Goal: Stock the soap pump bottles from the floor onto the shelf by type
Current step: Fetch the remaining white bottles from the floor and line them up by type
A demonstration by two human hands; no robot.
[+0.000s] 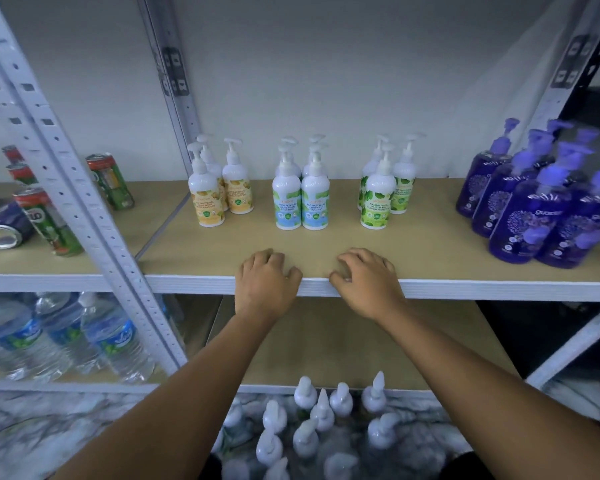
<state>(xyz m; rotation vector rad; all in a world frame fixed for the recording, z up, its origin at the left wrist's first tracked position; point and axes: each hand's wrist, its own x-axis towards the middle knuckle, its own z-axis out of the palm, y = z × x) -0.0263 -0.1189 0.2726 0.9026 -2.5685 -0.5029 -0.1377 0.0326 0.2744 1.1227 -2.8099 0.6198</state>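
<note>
On the tan shelf board [430, 251] stand groups of pump bottles: yellow-label ones [207, 194] at the left, blue-green mint ones [300, 199] in the middle, green-label ones [378, 199] to their right, and several purple bottles [530, 220] at the far right. Several white pump bottles [312, 427] stand on the marble floor below, seen from above. My left hand [264, 282] and my right hand [364, 282] both rest on the shelf's front edge, fingers loosely bent on the board, holding nothing.
A white slotted upright [84, 216] divides this bay from the left one, where drink cans [49, 220] sit above water bottles [66, 337]. A lower tan shelf [343, 341] lies beneath my hands. A black rack [596, 98] stands at the far right.
</note>
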